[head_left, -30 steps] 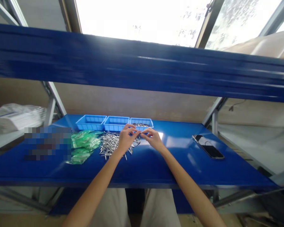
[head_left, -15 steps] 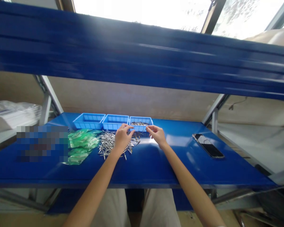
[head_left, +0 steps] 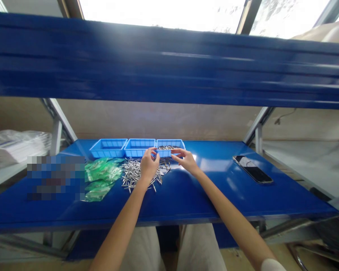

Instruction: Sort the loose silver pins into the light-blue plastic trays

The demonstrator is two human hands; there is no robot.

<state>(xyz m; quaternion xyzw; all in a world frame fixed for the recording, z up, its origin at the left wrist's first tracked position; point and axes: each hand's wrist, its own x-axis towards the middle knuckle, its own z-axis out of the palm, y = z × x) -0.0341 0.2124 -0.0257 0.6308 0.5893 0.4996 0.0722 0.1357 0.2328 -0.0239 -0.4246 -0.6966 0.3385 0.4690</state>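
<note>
Left hand (head_left: 149, 165): over the pile of metal pins (head_left: 132, 174), hiding part of it. Fingers curled, thumb and index tips close together; can't tell if a pin is pinched between them, too small to resolve.

Right hand (head_left: 188, 162): off the right side of the pile, palm in, fingers pointing left. Thumb and index slightly apart, narrow gap at the tips, nothing visible in it. Tips show against the front wall of the right tray (head_left: 165, 153); contact not clear. Hands face each other, fingertips apart.

Pins: loose heap on the bench (head_left: 186, 203), pointing every which way, a few darker ones at the right edge by the hands. More pins inside the right tray.

Trays: three light blue, in a row behind the pile. Middle tray (head_left: 139, 153) and left tray (head_left: 109, 153) complete the row.

Green plastic bags (head_left: 101, 173) just left of the pile. Phone (head_left: 252, 169) lies flat, well right of the right hand.
</note>
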